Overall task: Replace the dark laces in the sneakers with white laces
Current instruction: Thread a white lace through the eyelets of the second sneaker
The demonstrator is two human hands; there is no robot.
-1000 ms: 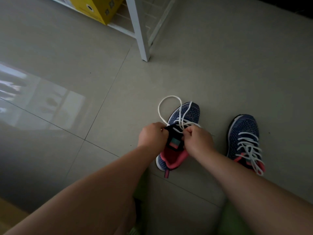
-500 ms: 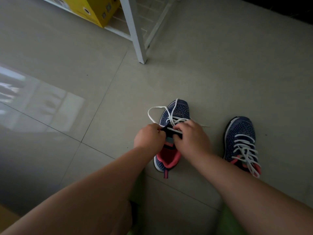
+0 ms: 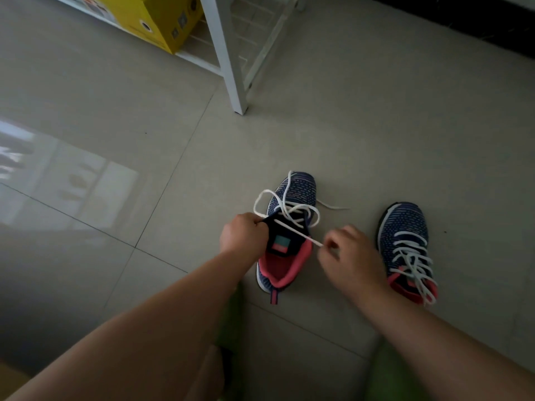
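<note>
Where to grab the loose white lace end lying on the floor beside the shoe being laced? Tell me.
Take the lace end at its free tip, coming from above on the right of the shoe. It lies flat and straight on bare floor, pointing away from the shoe, so a fingertip pinch suits it best.

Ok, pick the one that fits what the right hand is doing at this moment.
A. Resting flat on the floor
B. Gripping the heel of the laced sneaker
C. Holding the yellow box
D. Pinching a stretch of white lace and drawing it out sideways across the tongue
D: the right hand pinches the white lace, which runs taut across the tongue of the near sneaker while the left hand steadies it.
</note>
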